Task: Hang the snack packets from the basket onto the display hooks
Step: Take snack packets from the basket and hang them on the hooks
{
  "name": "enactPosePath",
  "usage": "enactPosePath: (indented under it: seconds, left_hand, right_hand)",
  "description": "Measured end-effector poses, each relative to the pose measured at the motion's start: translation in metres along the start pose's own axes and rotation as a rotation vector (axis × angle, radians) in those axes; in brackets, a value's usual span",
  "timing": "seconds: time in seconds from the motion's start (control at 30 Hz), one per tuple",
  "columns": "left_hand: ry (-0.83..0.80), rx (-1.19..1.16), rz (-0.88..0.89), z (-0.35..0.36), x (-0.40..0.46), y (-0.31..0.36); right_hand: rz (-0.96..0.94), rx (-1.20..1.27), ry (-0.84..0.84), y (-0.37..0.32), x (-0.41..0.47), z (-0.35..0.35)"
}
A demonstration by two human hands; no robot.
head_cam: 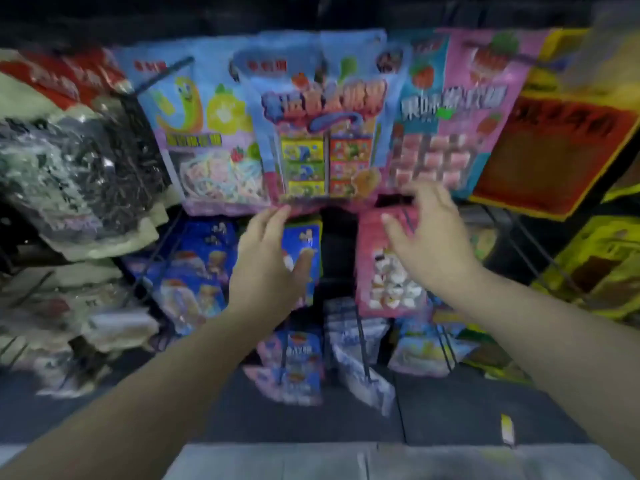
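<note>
Frame blurred throughout; print on every packet was unreadable, and no basket showed. Landmark: blue central packet [320, 133], hanging top middle. Far left of it, dark clear bags [79, 168], contents indistinct, partly cut off by the edge. Just left, banana-print packet [204, 133]. Below its lower left corner, left hand [273, 261], fingers straight and released, tips touching the packet's pink bottom edge. Below its lower right corner, right hand [427, 230], fingers loosely curled, released, in front of a pink lower packet [384, 271] on a wire hook. Right of it, pink strawberry packet [460, 116], then red-and-yellow packet [554, 150], cropped.
</note>
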State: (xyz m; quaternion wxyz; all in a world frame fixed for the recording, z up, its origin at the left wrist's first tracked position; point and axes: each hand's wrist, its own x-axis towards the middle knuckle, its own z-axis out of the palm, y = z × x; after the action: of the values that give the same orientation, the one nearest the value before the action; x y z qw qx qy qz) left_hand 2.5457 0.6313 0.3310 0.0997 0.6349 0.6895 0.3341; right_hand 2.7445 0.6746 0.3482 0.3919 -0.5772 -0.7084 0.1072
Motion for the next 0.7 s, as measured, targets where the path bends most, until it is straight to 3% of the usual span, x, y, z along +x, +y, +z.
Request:
enactPosePath:
  seconds: [0.1,0.27,0.3,0.37,0.47,0.53,0.7]
  left_hand:
    - [-0.243,0.218,0.218,0.035,-0.071,-0.008]
    - [-0.632,0.258,0.319,0.114,-0.202,-0.01]
    - [-0.682,0.26,0.323,0.133,-0.226,-0.014]
    - [-0.781,0.247,0.252,0.174,-0.269,-0.02]
    - [-0.953,0.225,0.049,0.234,-0.328,-0.028]
    - [-1.066,0.23,-0.105,0.276,-0.365,-0.041]
    - [-1.251,0.239,-0.412,0.375,-0.446,-0.087]
  right_hand:
    - [-0.176,-0.165,-0.176,0.042,-0.077,-0.007]
    - [-0.549,-0.484,-0.318,0.114,-0.204,-0.033]
    - [-0.531,-0.499,-0.378,0.129,-0.229,-0.034]
    - [-0.323,-0.516,-0.57,0.162,-0.276,-0.028]
    - [0.009,-0.548,-0.989,0.213,-0.336,-0.006]
    - [0.106,-0.554,-1.197,0.255,-0.373,0.011]
    - [0.336,-0.58,-1.442,0.341,-0.462,0.065]
